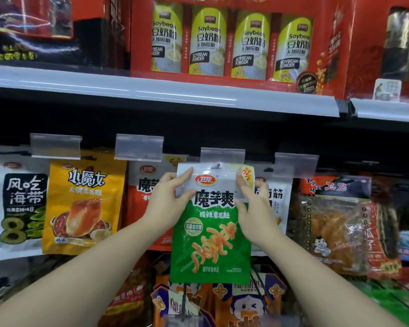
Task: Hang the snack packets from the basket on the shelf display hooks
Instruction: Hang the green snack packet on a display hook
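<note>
A green-and-white snack packet (210, 241) hangs upright in front of the hook row, its punched top hole right under a clear price-tag holder (222, 156) at the end of a display hook. My left hand (168, 204) pinches the packet's upper left corner. My right hand (253, 213) grips its upper right edge, thumb on the front. The hook's wire is hidden behind the tag holder. No basket shows.
Other packets hang on neighbouring hooks: white-and-black (17, 204), orange (83, 204), red-and-white (147, 192), white (274, 199), clear red (335, 223). A grey shelf edge (151, 90) above carries red soybean powder boxes (232, 41). More packets hang lower down (222, 303).
</note>
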`<action>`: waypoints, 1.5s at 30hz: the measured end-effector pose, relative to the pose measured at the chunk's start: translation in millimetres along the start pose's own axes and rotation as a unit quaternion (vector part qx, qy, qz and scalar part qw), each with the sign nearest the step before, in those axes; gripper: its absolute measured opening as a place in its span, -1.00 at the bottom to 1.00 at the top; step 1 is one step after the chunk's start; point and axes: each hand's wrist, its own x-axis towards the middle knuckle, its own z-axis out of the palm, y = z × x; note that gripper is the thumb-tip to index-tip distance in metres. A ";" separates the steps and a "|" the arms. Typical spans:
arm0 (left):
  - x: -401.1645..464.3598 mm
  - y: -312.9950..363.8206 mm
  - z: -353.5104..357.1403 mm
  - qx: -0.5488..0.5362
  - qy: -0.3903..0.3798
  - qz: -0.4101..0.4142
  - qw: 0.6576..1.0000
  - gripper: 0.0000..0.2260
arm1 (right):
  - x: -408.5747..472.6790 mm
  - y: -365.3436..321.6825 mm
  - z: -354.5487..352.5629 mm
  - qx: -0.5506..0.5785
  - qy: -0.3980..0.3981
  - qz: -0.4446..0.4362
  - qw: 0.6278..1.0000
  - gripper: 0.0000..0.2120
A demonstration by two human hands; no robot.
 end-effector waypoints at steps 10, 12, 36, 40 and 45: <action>26.3 -22.6 19.4 0.092 0.017 -0.025 0.995 -0.57 | 36.5 18.3 20.7 -0.036 0.004 0.028 0.999 -0.34; 32.1 -26.1 23.7 0.106 0.018 -0.052 0.993 -0.58 | 43.1 19.7 22.8 -0.066 0.006 0.038 0.997 -0.40; 22.9 -16.8 20.8 0.238 -0.037 -0.106 0.965 -0.57 | 35.5 19.1 44.7 -0.058 0.021 0.082 0.995 -0.19; 1.9 -15.4 10.2 0.287 -0.035 -0.071 0.955 -0.59 | 19.4 16.1 40.2 -0.260 0.051 0.017 0.964 -0.38; -34.5 -19.1 -10.2 0.337 -0.035 -0.071 0.938 -0.67 | -5.5 1.1 46.1 -0.312 0.008 -0.053 0.949 -0.48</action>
